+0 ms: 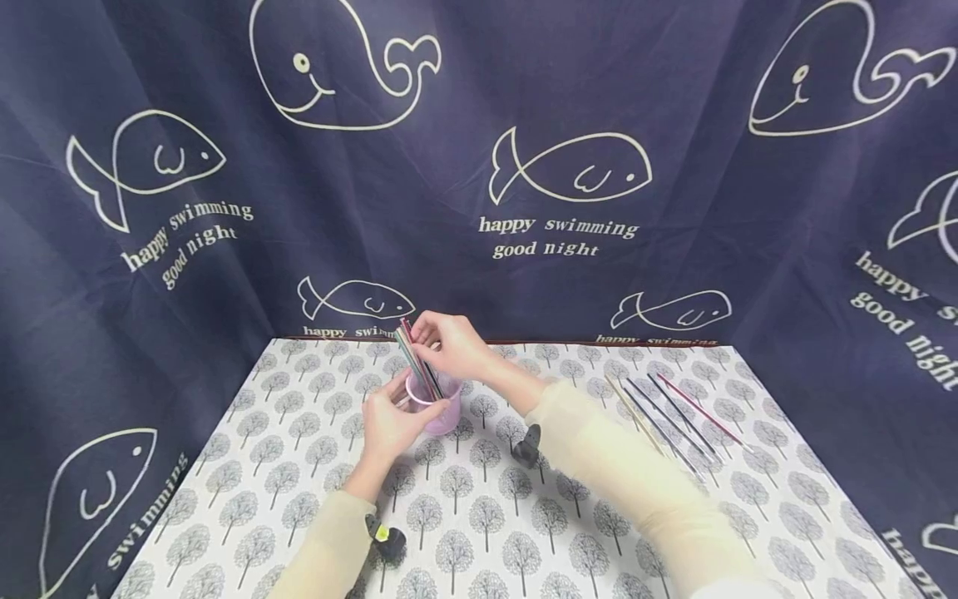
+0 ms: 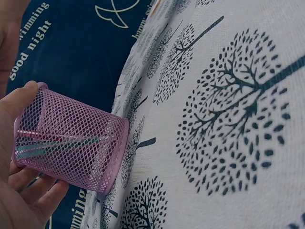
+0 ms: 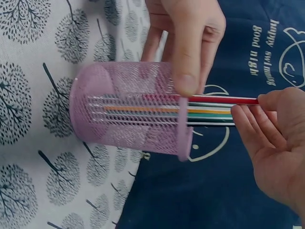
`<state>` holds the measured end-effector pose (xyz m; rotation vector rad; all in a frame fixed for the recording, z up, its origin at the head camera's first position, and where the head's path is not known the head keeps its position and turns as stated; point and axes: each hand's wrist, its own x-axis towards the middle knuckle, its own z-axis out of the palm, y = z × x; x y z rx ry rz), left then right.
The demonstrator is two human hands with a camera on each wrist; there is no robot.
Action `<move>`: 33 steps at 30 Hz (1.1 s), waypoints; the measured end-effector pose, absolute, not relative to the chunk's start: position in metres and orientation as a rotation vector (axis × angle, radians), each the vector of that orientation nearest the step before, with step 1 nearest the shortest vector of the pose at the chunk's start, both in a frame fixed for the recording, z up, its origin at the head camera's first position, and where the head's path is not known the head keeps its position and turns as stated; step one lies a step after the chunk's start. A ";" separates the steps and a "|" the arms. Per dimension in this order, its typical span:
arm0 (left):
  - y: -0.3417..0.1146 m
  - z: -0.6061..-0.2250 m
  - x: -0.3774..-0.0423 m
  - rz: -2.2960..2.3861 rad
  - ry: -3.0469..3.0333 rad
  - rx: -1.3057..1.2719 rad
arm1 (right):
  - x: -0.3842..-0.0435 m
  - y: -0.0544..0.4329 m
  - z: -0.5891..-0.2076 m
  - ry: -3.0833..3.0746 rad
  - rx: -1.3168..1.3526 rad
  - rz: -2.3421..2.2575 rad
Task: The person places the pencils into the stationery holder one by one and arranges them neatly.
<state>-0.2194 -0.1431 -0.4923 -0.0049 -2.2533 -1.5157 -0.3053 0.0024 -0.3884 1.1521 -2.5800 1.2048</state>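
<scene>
**L hand on cup rim, R hand pinching red stick, some detail hidden**

Cup (image 1: 443,423) (pink mesh) stands on the cloth (image 1: 486,516), near far edge, a bit L of ctr. L hand (image 1: 392,423) grips it near the rim: thumb one side, fingers round the other; fingers partly hidden behind cup in head view, L wrist view cuts off part of hand.

Sticks (image 3: 209,116) lean in cup, tops out past rim. Red, green, orange, white + dark visible; they overlap, so can't get exact count. Mesh blurs lower ends.

R hand (image 1: 449,345) pinches top of red stick (image 3: 224,99) btwn thumb and fingers. Fingers also right by the other tops; can't tell if they're gripped too. In L wrist view R hand is just a cut-off bit at the edge.

Loose sticks (image 1: 703,411) lie on cloth, R side, well apart from cup. Thin + close together, count unclear. Tan one's near end reaches R sleeve (image 1: 621,474); can't tell if it goes under. Both sleeves cut off at frame bottom.
</scene>
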 end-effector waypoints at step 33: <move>-0.142 -0.495 -0.222 -1.554 -2.278 0.091 | -0.325 0.038 -0.373 -2.640 0.846 0.988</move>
